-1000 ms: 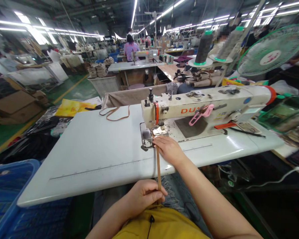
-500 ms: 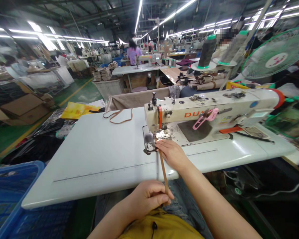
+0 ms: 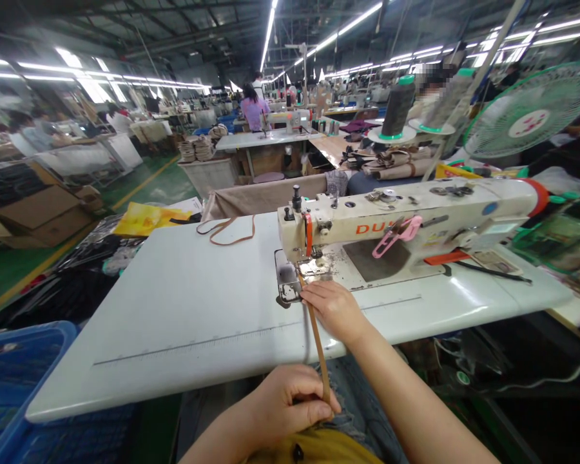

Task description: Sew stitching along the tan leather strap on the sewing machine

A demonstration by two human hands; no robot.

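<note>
A narrow brown strap [image 3: 318,341] runs from beneath the needle area of a white sewing machine [image 3: 338,222] down over the table's front edge. My right hand [image 3: 336,309] lies just in front of the presser foot, fingers together and pressed on the strap; its thumb is hidden. Below the table edge, above my lap, my left hand [image 3: 304,399] pinches the strap's lower part between thumb and fingers. The strap looks taut between both hands. Another thin brown strap [image 3: 232,241] lies in a loose curve at the table's far side.
A ruler line [image 3: 198,338] crosses the white table [image 3: 212,290]. Pink snips [image 3: 397,236] rest against the machine. Thread cones [image 3: 399,106] and a green fan [image 3: 531,119] stand at right. A blue basket [image 3: 24,374] sits at lower left. Co-workers are in the background.
My right hand has slid slightly back along the strap, away from the needle area. My left hand sits a little lower, still pinching the strap. The view has shifted slightly.
</note>
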